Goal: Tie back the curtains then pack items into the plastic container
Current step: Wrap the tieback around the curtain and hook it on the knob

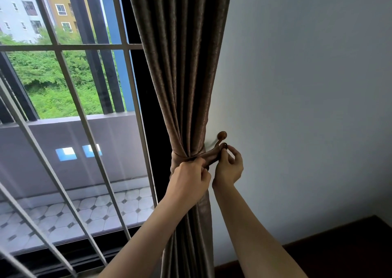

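Head view: a long brown curtain (pixel 182 65) of heavy woven fabric w/ a slight sheen hangs from 12 to 6 o'clock through mid-frame, gathered into deep vertical folds and cinched to a narrow waist just below centre. A matching brown fabric tieback band (pixel 177 156) wraps that waist and stretches toward 3 o'clock, reaching a small rounded brown hook w/ two knobs (pixel 222 135) fixed to the smooth white wall (pixel 307 86).

L hand (pixel 188 180), approx 6 o'clock, has fingers curled, gripping the band against the curtain. R hand (pixel 230 167), approx 5 o'clock, pinches the band's end between thumb and fingertips at the hook's lower knob. Both forearms are bare.

From 8 to 11 o'clock, pale metal window bars (pixel 70 47) cross the glass; beyond them a balcony floor of pale tiles w/ dark diamonds (pixel 84 210). Dark wooden surface (pixel 350 246) at 4–5 o'clock, in the corner.
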